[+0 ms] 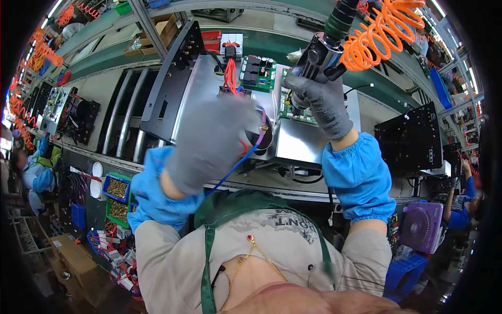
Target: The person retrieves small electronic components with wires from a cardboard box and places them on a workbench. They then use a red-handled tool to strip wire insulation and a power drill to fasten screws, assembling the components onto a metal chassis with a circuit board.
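Beside the left elbow, blue tray (pixel 106 184) and green tray (pixel 109 210) of brass-coloured fasteners (pixel 118 189), apparently stationed for picking without a step. Over the front of the work, left hand (pixel 214 138), grey-gloved, blurred by motion, near a blue-and-purple wire (pixel 235 168); contact or grip impossible to tell. Right hand (pixel 323 102), likewise gloved, closed around a black-and-metal power driver (pixel 320 56), held nose-down above the rear of a shiny box (pixel 299 142), presumably for bearing on the work from above. On the table (pixel 384 107), squarely before the body and probably so set for easy reach by both arms: open assembly (pixel 204 86) of bare bright metal, with tall black panel (pixel 172 86) upright along its left side, green circuit boards (pixel 264 81), bundle of red wires (pixel 230 73) leading to a pale block (pixel 231 41) at the back. Beside the driver, orange coiled hose (pixel 381 36), likely slung high to stay off the work. Farther out, steel rollers (pixel 120 115) at left, second black panel (pixel 410 138) at right; beyond, one co-worker (pixel 42 175) leftward, another co-worker (pixel 460 209) rightward.
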Demonstrator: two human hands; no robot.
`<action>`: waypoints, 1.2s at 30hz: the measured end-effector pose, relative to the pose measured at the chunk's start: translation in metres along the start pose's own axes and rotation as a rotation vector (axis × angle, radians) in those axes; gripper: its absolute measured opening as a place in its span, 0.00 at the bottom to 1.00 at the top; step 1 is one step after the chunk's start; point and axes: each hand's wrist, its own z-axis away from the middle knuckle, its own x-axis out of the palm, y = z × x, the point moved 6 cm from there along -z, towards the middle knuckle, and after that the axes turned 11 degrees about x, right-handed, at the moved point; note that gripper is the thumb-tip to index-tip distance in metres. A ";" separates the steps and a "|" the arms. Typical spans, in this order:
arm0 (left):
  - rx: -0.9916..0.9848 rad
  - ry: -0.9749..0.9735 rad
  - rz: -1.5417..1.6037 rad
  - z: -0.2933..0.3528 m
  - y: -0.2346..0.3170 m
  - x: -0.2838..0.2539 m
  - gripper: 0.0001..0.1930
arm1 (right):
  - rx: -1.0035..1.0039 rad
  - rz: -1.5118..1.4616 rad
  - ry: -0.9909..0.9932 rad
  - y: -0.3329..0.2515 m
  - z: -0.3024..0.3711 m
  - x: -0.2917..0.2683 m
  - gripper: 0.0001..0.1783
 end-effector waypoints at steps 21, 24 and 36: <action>0.130 -0.651 0.072 0.009 -0.033 0.065 0.24 | -0.002 0.129 -0.012 -0.004 -0.001 0.001 0.20; -0.027 -0.349 0.010 0.039 -0.035 0.037 0.20 | -0.028 0.083 -0.016 -0.005 0.001 0.002 0.20; -0.424 -0.315 -0.529 0.140 -0.017 0.039 0.25 | 0.069 0.017 -0.077 0.005 -0.002 0.003 0.14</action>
